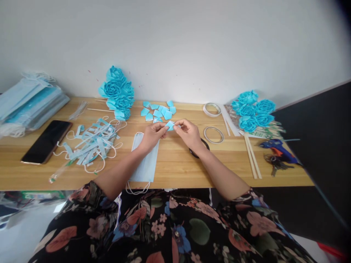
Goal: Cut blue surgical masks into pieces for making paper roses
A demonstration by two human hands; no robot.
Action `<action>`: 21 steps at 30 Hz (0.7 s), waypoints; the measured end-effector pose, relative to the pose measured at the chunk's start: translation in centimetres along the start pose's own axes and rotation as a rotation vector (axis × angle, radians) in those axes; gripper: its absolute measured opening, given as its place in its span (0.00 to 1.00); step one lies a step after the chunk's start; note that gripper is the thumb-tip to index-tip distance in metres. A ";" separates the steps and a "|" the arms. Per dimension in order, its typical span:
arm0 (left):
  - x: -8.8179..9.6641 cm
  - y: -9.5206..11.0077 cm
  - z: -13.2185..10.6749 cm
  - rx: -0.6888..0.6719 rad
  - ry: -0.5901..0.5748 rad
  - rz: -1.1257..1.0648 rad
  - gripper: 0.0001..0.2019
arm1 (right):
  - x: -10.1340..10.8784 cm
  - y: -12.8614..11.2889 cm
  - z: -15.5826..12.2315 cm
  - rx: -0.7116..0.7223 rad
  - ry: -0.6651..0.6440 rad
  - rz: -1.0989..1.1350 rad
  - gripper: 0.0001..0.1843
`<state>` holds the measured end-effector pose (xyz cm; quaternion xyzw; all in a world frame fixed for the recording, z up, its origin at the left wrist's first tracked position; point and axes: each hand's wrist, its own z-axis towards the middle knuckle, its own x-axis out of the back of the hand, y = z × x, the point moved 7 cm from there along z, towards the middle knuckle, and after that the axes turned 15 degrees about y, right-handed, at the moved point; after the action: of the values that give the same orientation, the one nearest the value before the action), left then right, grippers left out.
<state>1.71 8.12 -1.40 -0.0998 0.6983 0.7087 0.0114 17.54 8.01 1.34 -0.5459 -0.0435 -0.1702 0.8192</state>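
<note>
Between my two hands is a small folded blue petal piece (170,126), held over the middle of the table. My left hand (154,136) pinches its left side with thumb and fingertips. On the other side, my right hand (188,133) pinches the right edge. Just beyond them lies a loose group of similar blue petal pieces (157,111). A light blue face mask (145,157) lies flat under my left wrist, its ear loops over the table's front edge. Black scissors handles (199,149) show partly beneath my right wrist.
Blue flowers (117,93) and a stack of masks (30,102) stand at left, near a phone (47,141) and mask scraps (94,140). At right are tape rolls (213,134), more blue flowers (253,109), wooden sticks (252,156), a glue gun (279,150) and keys (275,165).
</note>
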 end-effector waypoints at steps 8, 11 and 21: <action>0.1 -0.1 0.0 0.001 0.011 0.002 0.19 | -0.1 0.3 0.0 -0.028 -0.011 0.022 0.08; 0.1 -0.1 0.0 0.001 0.012 0.002 0.19 | -0.1 0.6 0.1 -0.035 -0.014 0.038 0.09; 0.1 0.0 0.0 -0.010 0.004 -0.008 0.20 | -0.4 1.3 0.0 -0.057 -0.034 0.059 0.10</action>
<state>1.61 8.10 -1.45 -0.1039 0.6944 0.7119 0.0123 17.55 8.56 0.07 -0.5727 -0.0363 -0.1378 0.8073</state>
